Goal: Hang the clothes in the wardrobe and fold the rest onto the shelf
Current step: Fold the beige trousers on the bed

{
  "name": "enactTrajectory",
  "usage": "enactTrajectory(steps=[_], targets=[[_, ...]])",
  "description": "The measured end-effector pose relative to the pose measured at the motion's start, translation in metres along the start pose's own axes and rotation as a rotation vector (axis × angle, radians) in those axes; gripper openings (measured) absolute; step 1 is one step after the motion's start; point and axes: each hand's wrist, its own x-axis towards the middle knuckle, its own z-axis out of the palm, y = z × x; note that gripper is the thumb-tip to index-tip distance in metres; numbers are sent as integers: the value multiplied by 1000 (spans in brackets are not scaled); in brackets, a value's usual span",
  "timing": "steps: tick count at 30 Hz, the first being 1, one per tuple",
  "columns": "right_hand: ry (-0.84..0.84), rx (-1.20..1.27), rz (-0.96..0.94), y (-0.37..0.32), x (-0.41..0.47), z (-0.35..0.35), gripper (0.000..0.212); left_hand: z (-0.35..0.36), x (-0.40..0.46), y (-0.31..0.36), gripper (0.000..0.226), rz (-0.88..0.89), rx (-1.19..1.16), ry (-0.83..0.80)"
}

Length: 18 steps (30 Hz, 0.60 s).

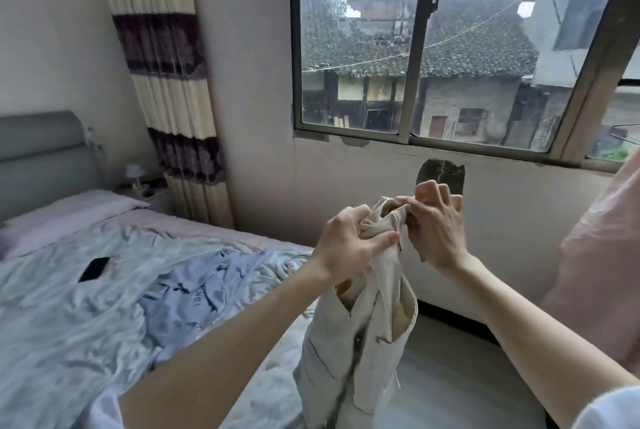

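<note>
Beige garment (360, 342) hangs in the air off the foot-side edge of the bed (86, 307), bunched at its top. Soft woven cloth, probably light and limp; no stiffness to rely on. Left hand (349, 245) grips the gathered top; right hand (434, 224) pinches the top hem beside it. Best hold: hem or shoulders. Blue garment (194, 293) lies mid-bed, phone (94, 268) nearer the headboard.

One head view – looked forward and down from above my hands (391, 231), close, bed (104, 307) left, window (415, 48) ahead.
</note>
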Motion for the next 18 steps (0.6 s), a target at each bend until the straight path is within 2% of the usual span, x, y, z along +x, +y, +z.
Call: enactTrajectory(steps=[5, 11, 18], targets=[[56, 6, 14, -13, 0, 4, 30, -7, -6, 5, 38, -21, 46, 96], [105, 141, 49, -36, 27, -27, 26, -19, -6, 41, 27, 41, -132, 145], [120, 321, 20, -147, 71, -40, 17, -116, -42, 58, 17, 80, -280, 318]])
